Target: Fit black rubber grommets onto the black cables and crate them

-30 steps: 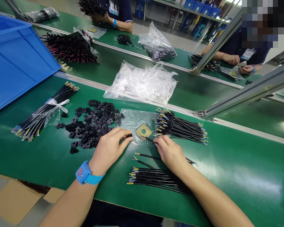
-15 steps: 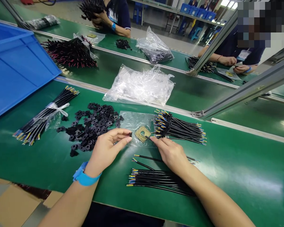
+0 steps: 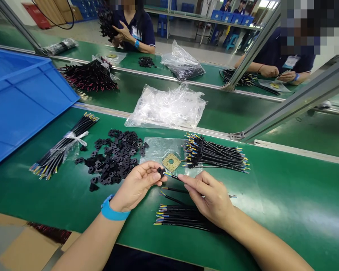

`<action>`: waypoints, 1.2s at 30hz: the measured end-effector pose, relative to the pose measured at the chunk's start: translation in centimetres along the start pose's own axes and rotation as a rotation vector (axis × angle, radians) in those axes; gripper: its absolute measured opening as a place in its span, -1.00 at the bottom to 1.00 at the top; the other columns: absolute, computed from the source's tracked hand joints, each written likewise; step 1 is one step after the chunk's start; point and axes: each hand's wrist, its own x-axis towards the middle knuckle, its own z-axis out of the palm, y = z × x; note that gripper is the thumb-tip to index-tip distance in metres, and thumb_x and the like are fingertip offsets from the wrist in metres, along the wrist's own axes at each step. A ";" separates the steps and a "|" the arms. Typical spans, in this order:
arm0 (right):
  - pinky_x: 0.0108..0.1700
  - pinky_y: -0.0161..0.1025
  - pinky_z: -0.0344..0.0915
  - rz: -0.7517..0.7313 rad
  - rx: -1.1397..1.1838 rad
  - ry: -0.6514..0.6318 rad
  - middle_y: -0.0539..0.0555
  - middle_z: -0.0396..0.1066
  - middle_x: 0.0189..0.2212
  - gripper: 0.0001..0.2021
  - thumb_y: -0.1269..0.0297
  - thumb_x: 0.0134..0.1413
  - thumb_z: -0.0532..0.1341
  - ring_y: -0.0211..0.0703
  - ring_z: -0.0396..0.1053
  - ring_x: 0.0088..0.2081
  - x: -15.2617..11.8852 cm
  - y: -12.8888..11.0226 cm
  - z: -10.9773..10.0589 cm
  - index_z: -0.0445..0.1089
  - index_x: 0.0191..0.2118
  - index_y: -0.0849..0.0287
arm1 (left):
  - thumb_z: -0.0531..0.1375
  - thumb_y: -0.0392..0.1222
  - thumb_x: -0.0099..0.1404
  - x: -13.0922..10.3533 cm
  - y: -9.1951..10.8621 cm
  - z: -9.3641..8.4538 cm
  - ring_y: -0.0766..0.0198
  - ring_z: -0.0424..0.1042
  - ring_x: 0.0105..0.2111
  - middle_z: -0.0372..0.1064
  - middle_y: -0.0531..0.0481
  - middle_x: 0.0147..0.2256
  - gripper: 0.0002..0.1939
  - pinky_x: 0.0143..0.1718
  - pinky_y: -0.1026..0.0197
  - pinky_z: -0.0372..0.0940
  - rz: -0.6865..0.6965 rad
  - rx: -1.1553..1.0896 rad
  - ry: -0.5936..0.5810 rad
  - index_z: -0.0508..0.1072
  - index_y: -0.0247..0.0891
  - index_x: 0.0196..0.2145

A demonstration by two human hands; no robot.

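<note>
And here, just on the near side of the yellow pad (image 3: pixel 176 162), two parts meet: the step in hand looks like fitting a small black piece (image 3: pixel 160 172) onto the colored wire ends of a black cable (image 3: pixel 174 177). Wire tips and piece are right up against each other, though whether they touch or have entered, I can't tell. Next move, I'd judge, calls for a straight line-up and a gentle push, without splaying those wires. Look at the left hand (image 3: pixel 141 184), near and left of the pad: thumb and fingertips pinch the piece, other fingers curled. The right hand (image 3: pixel 211 194), near and right of it, has thumb and forefinger closed on the cable close to its stripped end. Left of the pad sits a pile of loose pieces (image 3: pixel 115 158); right of it, a cable bundle (image 3: pixel 217 152).
</note>
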 end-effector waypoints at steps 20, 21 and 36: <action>-0.33 -0.34 0.44 -0.127 -0.141 -0.005 0.05 0.57 -0.38 -0.83 0.37 0.43 0.17 -0.25 0.50 -0.41 -0.5 -0.2 -0.2 0.52 -0.04 0.17 | 0.47 -0.11 0.15 -0.7 -1.2 0.3 0.16 0.63 -0.42 0.66 -0.07 -0.39 -0.82 -0.36 0.19 0.54 0.340 0.574 -0.061 0.68 -0.22 -0.31; -0.33 -0.34 0.44 -0.095 -0.082 -0.020 0.05 0.56 -0.39 -0.83 0.35 0.45 0.15 -0.26 0.50 -0.43 -0.3 -0.3 -0.3 0.52 -0.07 0.18 | 0.47 -0.13 0.16 -0.8 -1.2 0.3 0.17 0.63 -0.41 0.66 -0.06 -0.38 -0.85 -0.35 0.20 0.53 0.416 0.630 -0.062 0.69 -0.20 -0.31; -0.30 -0.35 0.38 0.247 0.447 -0.244 0.02 0.54 -0.42 -0.74 0.21 0.47 0.13 -0.26 0.45 -0.42 0.6 -1.0 -0.1 0.52 -0.21 0.14 | 0.45 -0.07 0.22 -1.1 -1.6 1.0 0.15 0.67 -0.36 0.68 -0.07 -0.34 -0.80 -0.26 0.17 0.59 0.519 0.710 -0.140 0.70 -0.16 -0.21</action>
